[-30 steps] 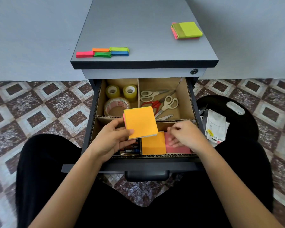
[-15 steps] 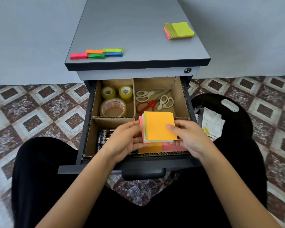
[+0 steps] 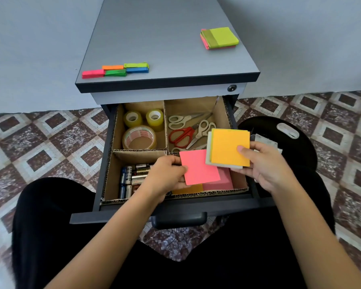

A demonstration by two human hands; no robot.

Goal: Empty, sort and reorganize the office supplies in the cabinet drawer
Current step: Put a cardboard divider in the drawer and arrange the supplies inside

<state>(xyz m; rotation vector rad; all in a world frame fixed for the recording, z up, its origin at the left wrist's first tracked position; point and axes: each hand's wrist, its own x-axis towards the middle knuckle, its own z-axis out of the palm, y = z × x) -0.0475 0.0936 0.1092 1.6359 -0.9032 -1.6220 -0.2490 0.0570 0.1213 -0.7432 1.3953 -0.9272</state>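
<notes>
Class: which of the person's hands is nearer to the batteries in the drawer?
Left. The left hand, pinching a pink note, is just right of the batteries; the right hand, holding an orange-topped pad, is farther right, at the drawer's right side.

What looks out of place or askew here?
Scissors lie crisscrossed in a heap in the rear right compartment, and the cardboard liner leans inward at that corner. Nothing looks spilled.
</notes>
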